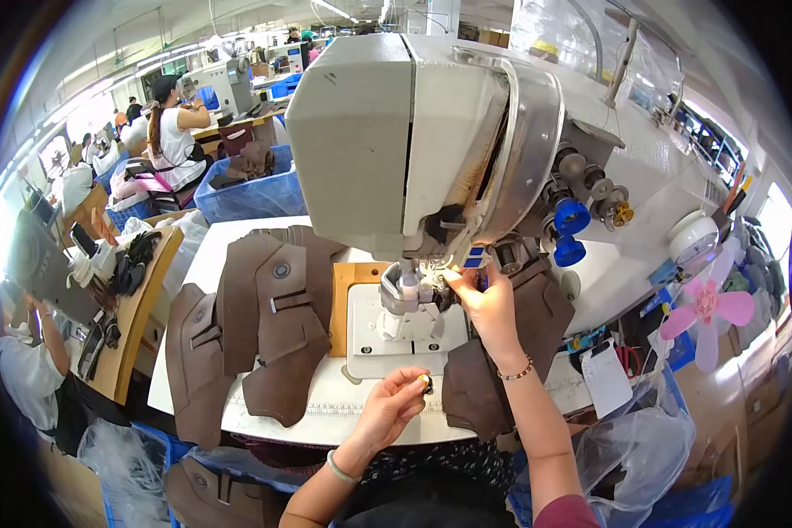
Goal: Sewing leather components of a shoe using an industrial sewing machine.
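A large grey-white industrial sewing machine [352, 141] stands in front of me. My right hand [487, 308] is raised beside its needle area, thumb and fingers closed together near the presser foot [400, 286]. What those fingers hold, if anything, I cannot make out. Lower down, in front of the white base plate [361, 339], my left hand [392, 409] pinches a small round black-and-yellow part [427, 384]. Dark brown cut upper pieces [277, 308] lie stacked to the left of the plate. More brown pieces [475, 387] lie to the right, partly under my right forearm.
Thread-tension knobs with blue caps [570, 233] stick out from the machine's right side. A pink fan [706, 304] and a white paper tag [605, 378] are at the right. Blue crates [246, 198] stand at back left. Other people [178, 132] work at left.
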{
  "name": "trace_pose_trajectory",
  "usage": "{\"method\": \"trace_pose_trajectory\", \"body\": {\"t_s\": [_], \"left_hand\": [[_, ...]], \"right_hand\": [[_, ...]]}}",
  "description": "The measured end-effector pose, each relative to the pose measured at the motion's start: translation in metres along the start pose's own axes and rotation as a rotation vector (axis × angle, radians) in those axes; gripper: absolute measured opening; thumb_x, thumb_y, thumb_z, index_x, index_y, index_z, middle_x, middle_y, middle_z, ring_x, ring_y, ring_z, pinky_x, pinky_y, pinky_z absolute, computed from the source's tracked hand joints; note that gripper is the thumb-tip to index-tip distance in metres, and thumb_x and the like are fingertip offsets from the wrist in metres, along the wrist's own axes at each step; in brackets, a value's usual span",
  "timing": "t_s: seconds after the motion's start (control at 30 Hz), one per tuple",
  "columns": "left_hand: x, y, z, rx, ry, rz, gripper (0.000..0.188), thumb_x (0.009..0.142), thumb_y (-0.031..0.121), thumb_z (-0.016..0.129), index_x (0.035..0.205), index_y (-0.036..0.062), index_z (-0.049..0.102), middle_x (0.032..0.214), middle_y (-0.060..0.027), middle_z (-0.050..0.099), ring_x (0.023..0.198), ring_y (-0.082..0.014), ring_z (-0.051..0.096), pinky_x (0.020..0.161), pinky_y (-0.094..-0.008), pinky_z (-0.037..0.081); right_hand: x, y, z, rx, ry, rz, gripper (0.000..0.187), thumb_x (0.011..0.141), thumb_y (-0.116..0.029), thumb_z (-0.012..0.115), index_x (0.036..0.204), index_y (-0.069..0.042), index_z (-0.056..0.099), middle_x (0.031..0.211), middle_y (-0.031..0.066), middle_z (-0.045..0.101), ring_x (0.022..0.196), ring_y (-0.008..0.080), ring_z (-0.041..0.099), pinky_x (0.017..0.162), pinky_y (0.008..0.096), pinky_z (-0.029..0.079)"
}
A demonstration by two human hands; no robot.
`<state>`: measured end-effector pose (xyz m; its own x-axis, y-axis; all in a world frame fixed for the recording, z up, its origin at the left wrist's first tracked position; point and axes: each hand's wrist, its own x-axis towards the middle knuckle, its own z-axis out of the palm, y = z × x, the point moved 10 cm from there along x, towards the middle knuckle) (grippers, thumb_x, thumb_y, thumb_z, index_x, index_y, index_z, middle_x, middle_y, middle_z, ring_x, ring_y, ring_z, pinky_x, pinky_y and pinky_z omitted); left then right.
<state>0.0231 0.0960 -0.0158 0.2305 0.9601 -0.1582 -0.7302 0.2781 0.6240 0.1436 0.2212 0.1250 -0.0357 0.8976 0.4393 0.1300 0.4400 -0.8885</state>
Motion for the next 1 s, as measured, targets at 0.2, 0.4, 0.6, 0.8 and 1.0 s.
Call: {"method": "trace_pose_trajectory", "body": {"t_s": [0.2, 0.4, 0.6, 0.8, 1.0], "left_hand": [[0.004, -0.003, 0.002, -0.021, -0.038, -0.034, 0.018, 0.094, 0.006, 0.057, 0.110, -0.0022, 0.057, 0.087, -0.0024, 0.057, 0.056, -0.0038, 0.034, 0.051, -0.0187, 0.030], [0.004, -0.003, 0.009, -0.048, -0.055, -0.037, 0.018, 0.095, 0.006, 0.056, 0.110, -0.0021, 0.057, 0.089, -0.0039, 0.058, 0.056, -0.0037, 0.034, 0.050, -0.0186, 0.029], [0.001, 0.011, 0.010, -0.152, -0.026, -0.018, 0.023, 0.095, 0.009, 0.056, 0.116, -0.0015, 0.055, 0.088, -0.0063, 0.060, 0.056, -0.0036, 0.032, 0.049, -0.0178, 0.028], [0.001, 0.023, 0.021, -0.306, -0.138, -0.001, 0.023, 0.096, 0.009, 0.054, 0.117, -0.0017, 0.054, 0.093, -0.0107, 0.060, 0.056, -0.0029, 0.032, 0.048, -0.0169, 0.029], [0.003, 0.028, 0.029, -0.447, -0.243, -0.024, 0.027, 0.098, 0.012, 0.052, 0.120, -0.0025, 0.053, 0.096, -0.0079, 0.051, 0.056, -0.0013, 0.029, 0.049, -0.0151, 0.029]], "right_hand": [[-0.001, 0.001, 0.005, 0.184, -0.161, 0.213, 0.017, 0.086, -0.018, 0.071, 0.085, -0.003, 0.065, 0.055, -0.0060, 0.048, 0.042, 0.0023, 0.038, 0.039, 0.0210, 0.026], [-0.003, 0.010, 0.012, 0.306, -0.332, 0.301, 0.018, 0.087, -0.010, 0.067, 0.100, 0.002, 0.068, 0.056, -0.0053, 0.050, 0.041, 0.0018, 0.039, 0.038, 0.0191, 0.025], [-0.005, 0.003, 0.010, 0.093, -0.255, 0.105, 0.016, 0.089, -0.011, 0.066, 0.100, 0.000, 0.070, 0.057, -0.0061, 0.051, 0.042, 0.0004, 0.041, 0.039, 0.0189, 0.028], [0.001, -0.001, 0.004, -0.132, -0.183, 0.073, 0.017, 0.087, -0.017, 0.071, 0.093, -0.001, 0.072, 0.057, -0.0075, 0.051, 0.043, 0.0000, 0.040, 0.039, 0.0205, 0.028], [0.009, -0.022, 0.011, -0.306, -0.343, 0.035, 0.024, 0.088, -0.023, 0.069, 0.096, 0.000, 0.071, 0.057, 0.0008, 0.052, 0.054, 0.0024, 0.041, 0.047, 0.0244, 0.032]]}}
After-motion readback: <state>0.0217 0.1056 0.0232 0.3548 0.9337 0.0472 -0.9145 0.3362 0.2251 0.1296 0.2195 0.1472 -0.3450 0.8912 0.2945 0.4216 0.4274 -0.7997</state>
